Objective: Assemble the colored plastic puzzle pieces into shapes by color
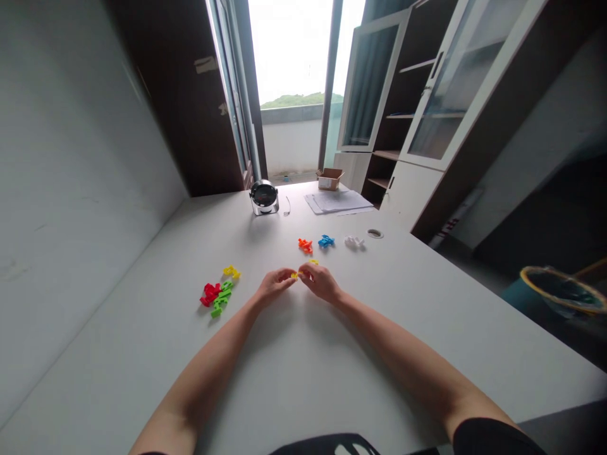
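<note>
Near the middle of the white table, my left hand and my right hand meet at their fingertips. Between them is a small yellow piece, pinched by the fingers of both hands. Just beyond my right hand lies another yellow piece. Left of my left hand are yellow pieces, red pieces and green pieces. Farther back sit small piles of orange pieces, blue pieces and white pieces.
A round black device on a metal stand is at the back, with a thin wire beside it. Papers and an open cardboard box are at the far edge. A round hole is at right. A bin stands beyond the table.
</note>
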`<state>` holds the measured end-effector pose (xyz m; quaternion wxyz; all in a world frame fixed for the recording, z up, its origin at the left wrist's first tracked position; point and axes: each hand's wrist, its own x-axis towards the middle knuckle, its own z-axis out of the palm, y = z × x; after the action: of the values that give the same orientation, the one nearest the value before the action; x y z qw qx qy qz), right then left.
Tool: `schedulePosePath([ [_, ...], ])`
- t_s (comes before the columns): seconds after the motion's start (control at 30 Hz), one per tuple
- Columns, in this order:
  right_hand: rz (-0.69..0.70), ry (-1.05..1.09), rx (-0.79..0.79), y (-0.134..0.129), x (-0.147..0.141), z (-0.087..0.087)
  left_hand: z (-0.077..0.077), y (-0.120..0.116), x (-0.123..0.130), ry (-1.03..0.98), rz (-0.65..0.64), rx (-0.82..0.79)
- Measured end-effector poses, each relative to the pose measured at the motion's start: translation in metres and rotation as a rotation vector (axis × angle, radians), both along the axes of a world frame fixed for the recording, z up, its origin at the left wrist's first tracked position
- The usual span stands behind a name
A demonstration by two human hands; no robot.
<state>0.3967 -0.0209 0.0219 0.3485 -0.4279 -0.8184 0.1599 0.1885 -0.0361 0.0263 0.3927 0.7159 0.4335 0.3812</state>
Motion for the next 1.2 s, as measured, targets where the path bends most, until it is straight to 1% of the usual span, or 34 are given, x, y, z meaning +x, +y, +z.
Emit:
schedulePosePath([
  [0.13, 0.015, 0.018, 0.011, -0.001, 0.0, 0.002, 0.003, 0.001, 0.0, -0.096, -0.032, -0.058],
  [0.23, 0.044, 0.016, 0.019, -0.002, 0.001, 0.001, 0.002, 0.003, -0.001, -0.099, -0.043, -0.077],
  [0.33, 0.056, -0.001, 0.019, 0.0, 0.002, -0.002, -0.003, 0.004, -0.002, -0.07, -0.045, -0.067],
  [0.43, 0.059, -0.005, 0.024, 0.003, 0.003, -0.006, -0.011, 0.006, -0.001, -0.029, 0.001, -0.046],
  [0.5, 0.05, -0.014, 0.017, 0.005, 0.003, -0.008, -0.016, 0.008, -0.001, -0.029, 0.037, -0.022],
  [0.57, 0.035, -0.028, 0.0, 0.007, 0.002, -0.011, -0.02, 0.008, 0.0, -0.042, 0.045, 0.007],
  [0.7, 0.027, -0.033, -0.018, 0.011, 0.002, -0.016, -0.02, 0.008, -0.002, -0.056, -0.009, 0.051],
  [0.83, 0.042, -0.008, 0.0, 0.013, 0.003, -0.018, -0.017, 0.007, -0.004, -0.072, -0.052, 0.045],
  [1.07, 0.068, 0.005, -0.004, 0.009, 0.007, -0.011, -0.024, 0.01, -0.002, -0.031, 0.004, 0.033],
  [1.2, 0.069, 0.028, -0.029, 0.011, 0.007, -0.013, -0.024, 0.011, -0.002, -0.03, 0.058, 0.043],
])
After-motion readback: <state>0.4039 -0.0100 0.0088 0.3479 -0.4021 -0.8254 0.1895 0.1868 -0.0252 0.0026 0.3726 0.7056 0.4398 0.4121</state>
